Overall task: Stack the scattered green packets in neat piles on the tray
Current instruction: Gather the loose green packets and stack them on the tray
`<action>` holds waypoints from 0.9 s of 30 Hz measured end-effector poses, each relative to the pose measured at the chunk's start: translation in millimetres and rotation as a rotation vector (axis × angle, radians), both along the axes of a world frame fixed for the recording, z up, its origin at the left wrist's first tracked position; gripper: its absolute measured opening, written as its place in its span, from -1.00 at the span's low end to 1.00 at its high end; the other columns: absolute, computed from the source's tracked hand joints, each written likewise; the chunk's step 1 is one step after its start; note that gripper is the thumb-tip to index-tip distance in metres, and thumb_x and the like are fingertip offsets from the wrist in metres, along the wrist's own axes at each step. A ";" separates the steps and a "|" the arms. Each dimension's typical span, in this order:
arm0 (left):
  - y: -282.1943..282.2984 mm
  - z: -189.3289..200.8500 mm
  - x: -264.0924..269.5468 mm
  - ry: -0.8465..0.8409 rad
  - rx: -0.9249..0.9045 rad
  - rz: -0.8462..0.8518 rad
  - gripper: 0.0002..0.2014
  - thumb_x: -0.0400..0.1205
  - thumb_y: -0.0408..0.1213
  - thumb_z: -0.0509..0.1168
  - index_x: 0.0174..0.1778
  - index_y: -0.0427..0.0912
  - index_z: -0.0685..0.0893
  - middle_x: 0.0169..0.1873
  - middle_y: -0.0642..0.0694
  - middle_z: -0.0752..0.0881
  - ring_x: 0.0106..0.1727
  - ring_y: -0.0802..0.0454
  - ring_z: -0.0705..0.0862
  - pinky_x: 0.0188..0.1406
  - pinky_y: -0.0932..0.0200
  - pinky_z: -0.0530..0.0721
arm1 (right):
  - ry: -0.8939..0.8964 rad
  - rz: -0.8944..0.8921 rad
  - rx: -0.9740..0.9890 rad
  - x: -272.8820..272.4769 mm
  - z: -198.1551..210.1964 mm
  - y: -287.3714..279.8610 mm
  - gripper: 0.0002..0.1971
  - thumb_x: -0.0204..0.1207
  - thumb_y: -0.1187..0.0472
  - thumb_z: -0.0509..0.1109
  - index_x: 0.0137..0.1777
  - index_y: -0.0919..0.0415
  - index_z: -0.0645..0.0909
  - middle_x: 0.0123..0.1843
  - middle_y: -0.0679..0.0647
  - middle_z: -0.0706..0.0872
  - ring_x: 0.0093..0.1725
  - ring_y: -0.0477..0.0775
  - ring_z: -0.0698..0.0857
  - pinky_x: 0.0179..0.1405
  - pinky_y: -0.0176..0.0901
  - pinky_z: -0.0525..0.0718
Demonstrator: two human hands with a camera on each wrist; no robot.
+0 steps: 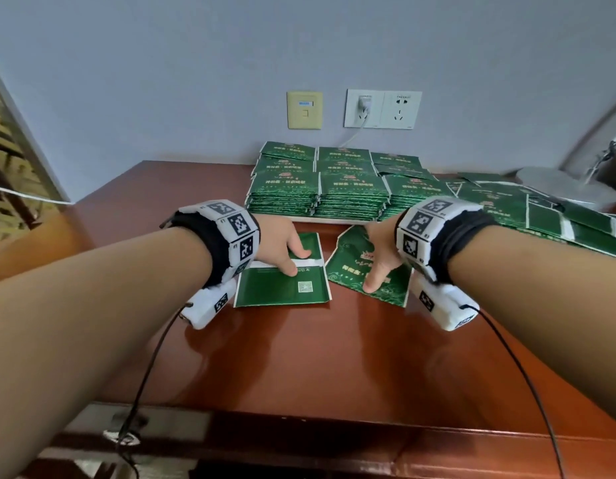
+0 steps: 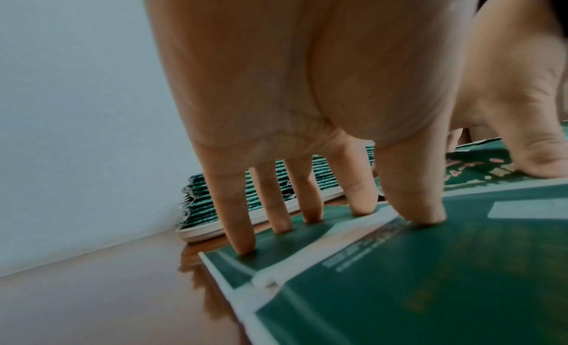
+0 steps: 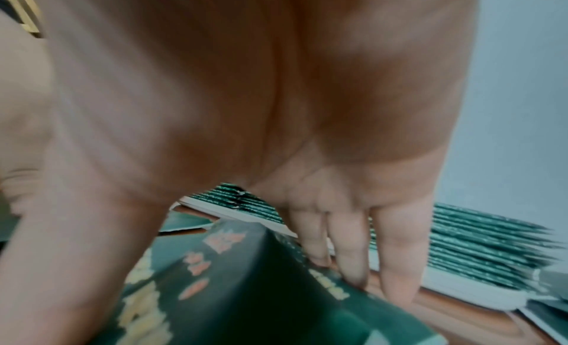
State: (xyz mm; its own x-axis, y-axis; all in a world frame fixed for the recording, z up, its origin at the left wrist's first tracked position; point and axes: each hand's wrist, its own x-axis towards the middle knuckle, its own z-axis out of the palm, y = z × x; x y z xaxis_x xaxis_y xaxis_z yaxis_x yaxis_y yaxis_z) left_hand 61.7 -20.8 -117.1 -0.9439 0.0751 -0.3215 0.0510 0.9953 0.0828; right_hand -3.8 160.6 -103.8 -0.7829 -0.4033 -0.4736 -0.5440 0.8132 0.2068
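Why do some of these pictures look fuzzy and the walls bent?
Head view: sharp in the middle, but the wide lens bows the wall edges, and the glossy table shows soft glare. Left wrist view: fingers crisp, the near packet slightly soft. Right wrist view: smeared throughout, the right hand and packet blurred and dim.

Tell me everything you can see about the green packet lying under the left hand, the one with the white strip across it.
The flat green packet with a white strip lies on the reddish-brown wooden table, just in front of the white tray of stacked packets. It looks like glossy foil or paper, rectangular, with white edges. It shows small white print and a pale square code, so this seems the back side. The left hand presses it with straight fingers, thumb near the strip. It lies apart from the neighbouring packet.
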 end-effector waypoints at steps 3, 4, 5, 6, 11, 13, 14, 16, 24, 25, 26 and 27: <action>2.2 -0.1 1.9 0.016 -0.016 -0.003 -0.57 0.66 -0.08 0.30 0.48 0.02 0.55 0.34 0.01 0.57 0.08 0.22 0.45 -0.02 0.35 0.31 | 0.026 0.023 -0.037 2.1 0.9 4.6 -0.03 0.33 -0.16 0.57 0.62 0.28 0.22 0.46 0.16 0.54 0.35 0.17 0.60 0.03 -0.19 0.51; 2.7 0.1 1.8 0.027 -0.007 0.007 -0.59 0.67 -0.09 0.28 0.46 0.01 0.57 0.35 0.02 0.58 0.09 0.21 0.46 0.01 0.36 0.32 | 0.022 0.042 -0.071 1.5 1.6 5.4 0.00 0.29 -0.12 0.61 0.62 0.24 0.21 0.46 0.14 0.54 0.35 0.18 0.60 0.08 -0.17 0.54; 3.6 0.6 2.0 0.041 0.008 0.018 -0.61 0.67 -0.11 0.28 0.44 0.00 0.59 0.37 0.02 0.58 0.14 0.18 0.51 0.05 0.35 0.35 | 0.005 0.060 -0.103 2.0 3.2 6.5 -0.01 0.26 -0.09 0.64 0.61 0.20 0.23 0.44 0.12 0.54 0.34 0.18 0.60 0.15 -0.12 0.57; 4.0 1.4 2.5 0.059 0.025 0.029 -0.62 0.67 -0.13 0.29 0.42 0.00 0.62 0.38 0.03 0.59 0.20 0.15 0.55 0.09 0.35 0.38 | -0.006 0.077 -0.127 3.1 4.8 6.5 -0.04 0.23 -0.07 0.66 0.58 0.16 0.28 0.40 0.09 0.57 0.31 0.17 0.61 0.19 -0.08 0.60; -7.9 1.1 1.0 0.128 0.080 0.141 -0.45 0.60 -0.12 0.39 0.54 -0.02 0.46 0.43 -0.04 0.57 0.28 0.07 0.58 0.24 0.28 0.44 | 0.214 0.227 -0.197 4.5 12.5 4.6 -0.52 0.25 -0.07 0.62 0.10 0.14 0.64 -0.06 0.02 0.75 -0.07 0.08 0.72 -0.08 -0.11 0.71; -14.5 -4.0 0.0 0.112 0.011 0.205 -0.26 0.57 -0.01 0.41 0.63 -0.09 0.27 0.55 -0.12 0.41 0.48 -0.07 0.46 0.45 0.10 0.41 | 0.230 0.217 -0.300 2.6 17.1 5.3 -0.65 0.31 -0.07 0.58 -0.04 0.16 0.70 -0.19 0.01 0.76 -0.17 0.05 0.72 -0.27 -0.20 0.63; -17.7 -6.8 -0.3 0.093 -0.035 0.230 -0.18 0.56 0.05 0.40 0.66 -0.12 0.19 0.59 -0.15 0.34 0.54 -0.12 0.39 0.50 0.05 0.37 | 0.213 0.194 -0.343 2.3 19.6 5.9 -0.67 0.33 -0.07 0.57 -0.08 0.16 0.71 -0.22 -0.01 0.76 -0.19 0.04 0.71 -0.30 -0.22 0.59; -21.0 -8.9 -0.4 0.067 -0.083 0.271 -0.07 0.52 0.14 0.40 0.68 -0.17 0.10 0.61 -0.19 0.29 0.57 -0.17 0.35 0.52 0.02 0.35 | 0.167 0.149 -0.350 1.8 22.2 7.2 -0.68 0.38 -0.07 0.55 -0.04 0.15 0.70 -0.17 -0.03 0.75 -0.15 0.03 0.69 -0.19 -0.22 0.58; -12.4 1.0 -5.0 0.127 -0.239 0.230 -0.04 0.40 0.27 0.43 0.62 -0.16 0.27 0.52 -0.15 0.44 0.50 -0.17 0.41 0.49 -0.01 0.37 | 0.137 0.118 -0.192 -7.8 -4.1 4.2 -0.26 0.35 -0.18 0.52 0.44 0.22 0.47 0.25 0.09 0.70 0.17 0.15 0.70 0.19 0.04 0.67; -11.7 2.9 -4.5 0.181 -0.222 0.213 -0.10 0.43 0.22 0.44 0.59 -0.18 0.33 0.47 -0.15 0.49 0.46 -0.16 0.44 0.45 0.02 0.39 | 0.133 0.128 -0.177 -7.6 -7.0 4.2 -0.24 0.34 -0.20 0.52 0.43 0.22 0.47 0.26 0.11 0.70 0.18 0.15 0.70 0.19 0.04 0.67; -12.0 5.1 -4.0 0.223 -0.193 0.198 -0.18 0.44 0.17 0.46 0.54 -0.20 0.41 0.40 -0.15 0.54 0.40 -0.14 0.48 0.38 0.04 0.43 | 0.130 0.143 -0.163 -7.1 -8.7 4.2 -0.22 0.33 -0.22 0.52 0.44 0.23 0.46 0.27 0.12 0.69 0.19 0.16 0.69 0.19 0.04 0.67; -13.2 7.6 -3.3 0.258 -0.150 0.183 -0.29 0.45 0.12 0.48 0.43 -0.19 0.53 0.28 -0.15 0.59 0.31 -0.13 0.54 0.27 0.06 0.49 | 0.128 0.156 -0.148 -7.1 -8.8 3.0 -0.21 0.33 -0.23 0.52 0.45 0.24 0.45 0.28 0.12 0.68 0.20 0.16 0.69 0.20 0.04 0.66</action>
State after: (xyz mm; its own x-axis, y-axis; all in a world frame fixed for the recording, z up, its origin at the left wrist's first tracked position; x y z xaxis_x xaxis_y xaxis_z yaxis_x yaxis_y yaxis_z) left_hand 58.5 -34.1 -109.5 -0.9891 -0.1325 -0.0648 -0.1289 0.9900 -0.0573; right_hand -10.9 163.6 -112.6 -0.7554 -0.5819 -0.3011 -0.6426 0.7478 0.1668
